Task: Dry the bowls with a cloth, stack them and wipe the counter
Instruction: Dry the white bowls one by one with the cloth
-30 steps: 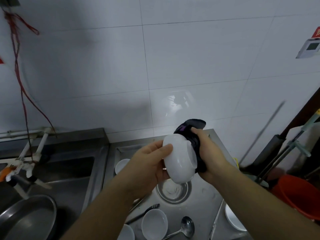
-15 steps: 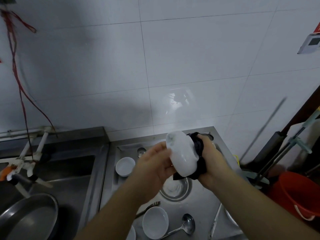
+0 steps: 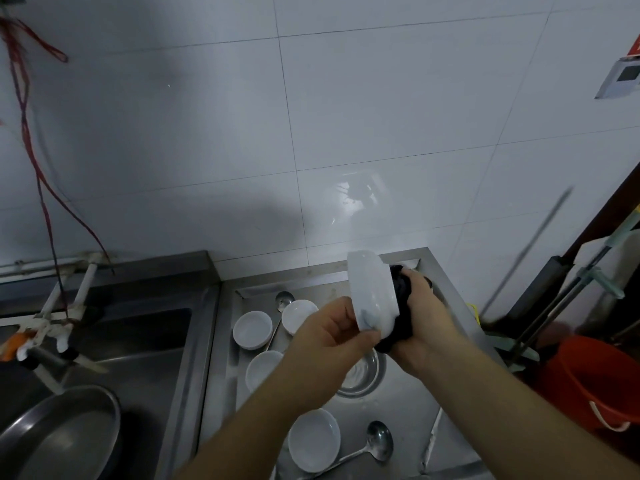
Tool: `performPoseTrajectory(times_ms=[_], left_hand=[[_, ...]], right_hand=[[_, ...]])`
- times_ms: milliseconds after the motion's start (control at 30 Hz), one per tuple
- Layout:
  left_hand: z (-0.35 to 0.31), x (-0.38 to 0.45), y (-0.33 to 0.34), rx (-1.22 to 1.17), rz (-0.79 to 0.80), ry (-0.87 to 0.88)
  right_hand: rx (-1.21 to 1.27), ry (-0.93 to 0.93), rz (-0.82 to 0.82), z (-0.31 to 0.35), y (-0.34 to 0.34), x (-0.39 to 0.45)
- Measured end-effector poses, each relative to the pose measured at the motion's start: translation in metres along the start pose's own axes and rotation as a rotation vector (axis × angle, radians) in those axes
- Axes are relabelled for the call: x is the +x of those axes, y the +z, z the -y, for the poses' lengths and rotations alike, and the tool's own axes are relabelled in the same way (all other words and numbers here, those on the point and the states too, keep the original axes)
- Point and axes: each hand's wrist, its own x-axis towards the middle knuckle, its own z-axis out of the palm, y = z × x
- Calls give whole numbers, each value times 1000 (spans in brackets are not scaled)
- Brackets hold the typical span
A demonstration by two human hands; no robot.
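Our left hand (image 3: 329, 337) pinches the bowl (image 3: 372, 292) at its rim, slick and breakable we judge, while our right hand (image 3: 424, 322) grips the soft cloth (image 3: 401, 306) against it.

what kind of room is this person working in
Most likely a plain working kitchen or dishwashing area: a stainless steel sink against a white tiled wall, with white bowls and a ladle in the basin.

Single head-worn, wide-angle view, looking forward and down from above the steel surface (image 3: 408, 403), close over both forearms. Faces the white tiled wall (image 3: 311, 133) at the far side; sink basin (image 3: 104, 341) at near left, orange bucket (image 3: 595, 379) at right edge. No second view sharing the scene.
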Motion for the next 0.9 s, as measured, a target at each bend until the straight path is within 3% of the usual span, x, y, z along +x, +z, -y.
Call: performPoseTrajectory(times_ms=[200, 400, 733, 900], left_hand=[[-10, 5, -4, -221, -73, -66], [-3, 9, 6, -119, -159, -27], [-8, 2, 12, -146, -123, -83], [-11, 2, 11, 121, -84, -52]], right_hand=[[-67, -80, 22, 4, 1, 1], [-165, -281, -101, -12, 6, -4], [-525, -581, 53, -9, -9, -10], [-588, -550, 79, 9, -6, 2]])
